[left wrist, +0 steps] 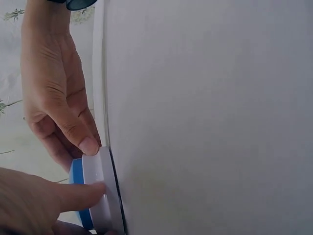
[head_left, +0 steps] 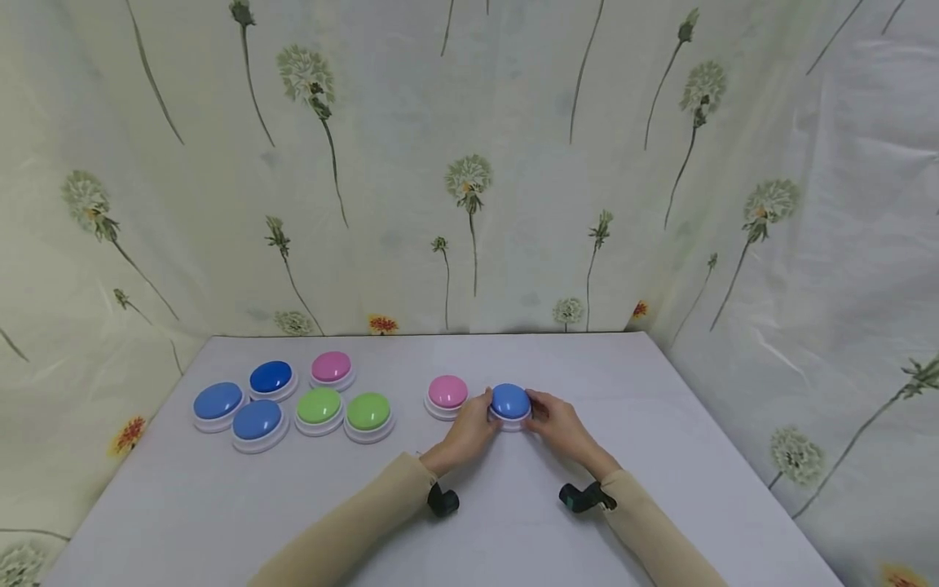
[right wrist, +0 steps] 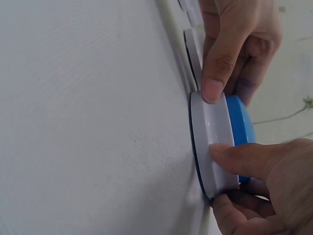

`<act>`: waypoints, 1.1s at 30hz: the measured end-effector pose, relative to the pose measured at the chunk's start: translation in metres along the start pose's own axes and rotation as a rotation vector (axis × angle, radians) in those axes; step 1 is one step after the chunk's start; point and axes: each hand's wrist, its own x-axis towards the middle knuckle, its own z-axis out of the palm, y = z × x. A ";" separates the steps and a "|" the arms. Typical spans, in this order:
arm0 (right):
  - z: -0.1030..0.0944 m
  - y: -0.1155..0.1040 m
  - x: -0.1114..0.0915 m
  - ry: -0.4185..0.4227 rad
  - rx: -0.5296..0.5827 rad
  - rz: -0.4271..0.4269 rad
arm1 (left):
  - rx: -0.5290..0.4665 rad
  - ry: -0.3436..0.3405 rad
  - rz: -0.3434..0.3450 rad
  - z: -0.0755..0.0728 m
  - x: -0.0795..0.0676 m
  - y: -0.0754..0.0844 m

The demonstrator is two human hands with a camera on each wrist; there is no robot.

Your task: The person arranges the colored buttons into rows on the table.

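Note:
A blue push button [head_left: 510, 400] with a round white base sits on the table between both hands. My left hand [head_left: 468, 434] grips the base from the left, its thumb [left wrist: 88, 193] against the white side wall. From the right, my right hand [head_left: 563, 425] holds the same base, with its thumb on the side and other fingers low at the rim in the right wrist view. The white base [right wrist: 210, 142] stands flat along the tabletop in both wrist views. Just left of my left hand is a pink push button [head_left: 447, 391].
At the left of the white table [head_left: 513, 538] stand several more push buttons: a dark blue one [head_left: 271, 376], two lighter blue ones [head_left: 257, 419], two green ones [head_left: 368, 411] and a pink one [head_left: 331, 366]. A dandelion-patterned curtain [head_left: 396, 163] hangs behind the table.

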 end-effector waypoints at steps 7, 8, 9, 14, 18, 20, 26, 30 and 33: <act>0.003 0.003 0.008 -0.012 0.035 0.022 | 0.021 -0.008 -0.016 0.001 0.006 -0.001; 0.003 0.003 0.009 -0.014 0.042 0.024 | 0.028 -0.004 -0.014 0.001 0.007 -0.002; 0.003 0.004 0.010 -0.016 0.049 0.023 | 0.033 0.002 -0.011 0.001 0.008 -0.003; 0.005 0.005 0.014 -0.016 0.075 0.043 | 0.047 0.013 0.000 0.001 0.012 -0.004; 0.005 0.006 0.016 -0.012 0.090 0.042 | 0.034 0.010 0.000 0.000 0.014 -0.003; 0.005 0.006 0.016 -0.011 0.096 0.048 | 0.024 0.006 -0.003 -0.001 0.014 -0.004; 0.007 0.005 0.017 -0.004 0.086 0.054 | 0.008 0.000 -0.013 -0.005 0.013 -0.005; 0.006 0.001 0.014 0.014 0.041 0.038 | 0.018 -0.003 -0.020 -0.008 0.011 0.001; 0.003 -0.006 0.010 0.048 -0.008 0.022 | 0.027 -0.009 -0.020 -0.010 0.010 0.007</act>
